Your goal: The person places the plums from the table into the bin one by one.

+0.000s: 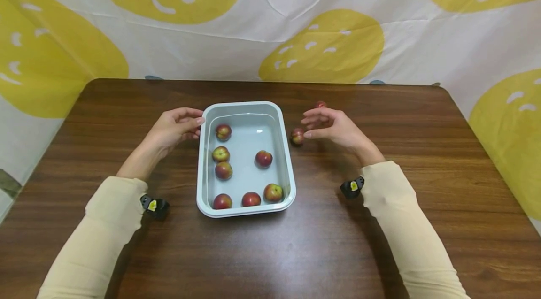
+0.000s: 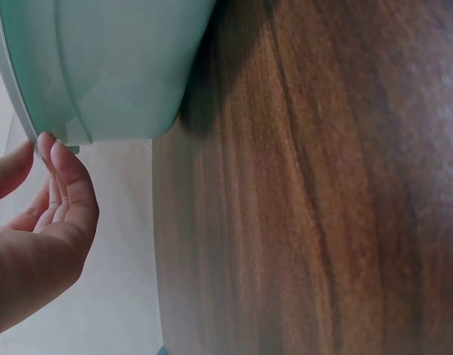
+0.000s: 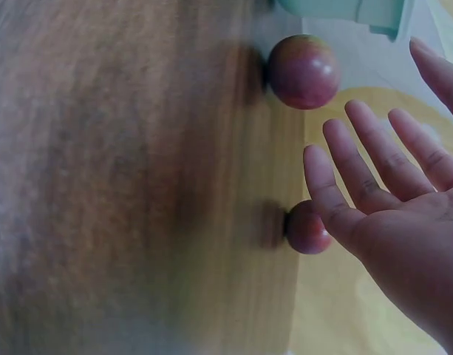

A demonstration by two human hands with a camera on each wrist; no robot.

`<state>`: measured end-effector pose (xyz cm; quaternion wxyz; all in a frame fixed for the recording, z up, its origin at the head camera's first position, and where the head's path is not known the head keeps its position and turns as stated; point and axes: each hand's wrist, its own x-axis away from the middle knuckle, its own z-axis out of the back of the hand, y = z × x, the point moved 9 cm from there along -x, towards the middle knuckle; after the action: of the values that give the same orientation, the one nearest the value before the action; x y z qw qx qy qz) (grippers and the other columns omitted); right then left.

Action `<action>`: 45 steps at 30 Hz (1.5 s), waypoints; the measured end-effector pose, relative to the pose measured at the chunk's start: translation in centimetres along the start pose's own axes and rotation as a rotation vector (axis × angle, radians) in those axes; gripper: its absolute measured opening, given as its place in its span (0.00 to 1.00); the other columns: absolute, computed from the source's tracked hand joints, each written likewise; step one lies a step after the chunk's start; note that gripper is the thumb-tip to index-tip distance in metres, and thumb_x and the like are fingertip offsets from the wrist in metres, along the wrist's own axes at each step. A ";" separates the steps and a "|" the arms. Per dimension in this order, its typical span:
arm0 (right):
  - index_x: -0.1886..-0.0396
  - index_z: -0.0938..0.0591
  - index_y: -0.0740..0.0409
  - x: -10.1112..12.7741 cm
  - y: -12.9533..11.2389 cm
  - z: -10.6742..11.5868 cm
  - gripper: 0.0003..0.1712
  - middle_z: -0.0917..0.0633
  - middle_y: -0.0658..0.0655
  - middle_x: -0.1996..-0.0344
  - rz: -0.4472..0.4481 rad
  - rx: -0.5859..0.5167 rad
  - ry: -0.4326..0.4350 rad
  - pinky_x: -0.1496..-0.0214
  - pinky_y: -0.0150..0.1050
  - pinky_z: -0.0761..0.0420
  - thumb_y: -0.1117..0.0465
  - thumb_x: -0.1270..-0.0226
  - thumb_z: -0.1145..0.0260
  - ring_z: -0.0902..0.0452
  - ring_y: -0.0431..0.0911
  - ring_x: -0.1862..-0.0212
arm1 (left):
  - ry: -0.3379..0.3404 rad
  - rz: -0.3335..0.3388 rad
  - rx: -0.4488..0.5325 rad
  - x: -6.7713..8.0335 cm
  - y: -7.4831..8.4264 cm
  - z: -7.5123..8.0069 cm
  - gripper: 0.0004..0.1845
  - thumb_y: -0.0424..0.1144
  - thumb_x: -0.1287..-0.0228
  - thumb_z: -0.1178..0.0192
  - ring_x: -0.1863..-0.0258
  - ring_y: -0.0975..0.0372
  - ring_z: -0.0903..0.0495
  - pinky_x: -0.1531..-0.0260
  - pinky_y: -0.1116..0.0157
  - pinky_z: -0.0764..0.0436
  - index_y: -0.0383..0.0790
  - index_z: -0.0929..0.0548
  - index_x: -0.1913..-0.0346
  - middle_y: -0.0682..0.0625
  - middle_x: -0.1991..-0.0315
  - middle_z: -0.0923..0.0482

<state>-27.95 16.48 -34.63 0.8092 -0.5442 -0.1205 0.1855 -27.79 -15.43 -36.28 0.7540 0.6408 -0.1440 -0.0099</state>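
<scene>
A pale blue plastic tray (image 1: 246,213) sits on the table with several red and yellow-green plums inside, among them a lone plum (image 1: 264,158) on its right half. My left hand (image 1: 171,129) pinches the tray's left rim between thumb and fingertips; in the left wrist view the fingers (image 2: 77,185) meet at the tray's edge. Right of the tray, my right hand (image 1: 334,127) hovers with its fingers spread and nothing held. Close to its thumb lies one plum (image 1: 297,136) on the table. Another plum (image 1: 320,104) lies behind that hand, partly hidden by it.
The tray stands on a dark brown wooden table (image 1: 262,261) with rounded far corners. Behind the table's far edge hangs a white cloth (image 1: 211,50) with large yellow fruit shapes. A black wrist device (image 1: 352,187) shows below the right sleeve, and another (image 1: 155,207) by the left.
</scene>
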 end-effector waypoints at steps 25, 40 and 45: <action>0.47 0.28 0.71 -0.9 2.2 -0.9 0.27 0.21 0.68 0.53 -0.080 0.003 0.022 0.55 0.29 0.25 0.72 0.48 0.31 0.24 0.53 0.51 | -0.010 -0.022 0.062 -0.1 0.2 -0.1 0.20 0.34 0.37 0.44 0.74 0.65 0.22 0.68 0.68 0.20 0.24 0.31 0.47 0.53 0.72 0.21; 0.48 0.27 0.72 -0.8 2.6 -1.5 0.26 0.21 0.69 0.55 -0.117 -0.026 0.035 0.56 0.29 0.25 0.72 0.48 0.31 0.22 0.50 0.54 | -0.018 -0.031 0.068 -2.9 -3.6 1.4 0.23 0.44 0.44 0.36 0.70 0.61 0.20 0.66 0.65 0.19 0.34 0.26 0.49 0.45 0.64 0.20; 0.48 0.27 0.73 -0.8 2.8 -1.5 0.26 0.20 0.70 0.56 -0.119 -0.031 0.037 0.57 0.29 0.24 0.73 0.48 0.32 0.21 0.48 0.56 | -0.011 -0.034 0.072 -3.2 -3.9 1.6 0.23 0.44 0.43 0.37 0.70 0.59 0.20 0.67 0.64 0.18 0.33 0.26 0.48 0.44 0.64 0.20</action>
<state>-28.58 15.79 -37.75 0.8123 -0.5520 -0.1405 0.1251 -30.56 -17.00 -40.51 0.7293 0.6699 -0.1374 -0.0210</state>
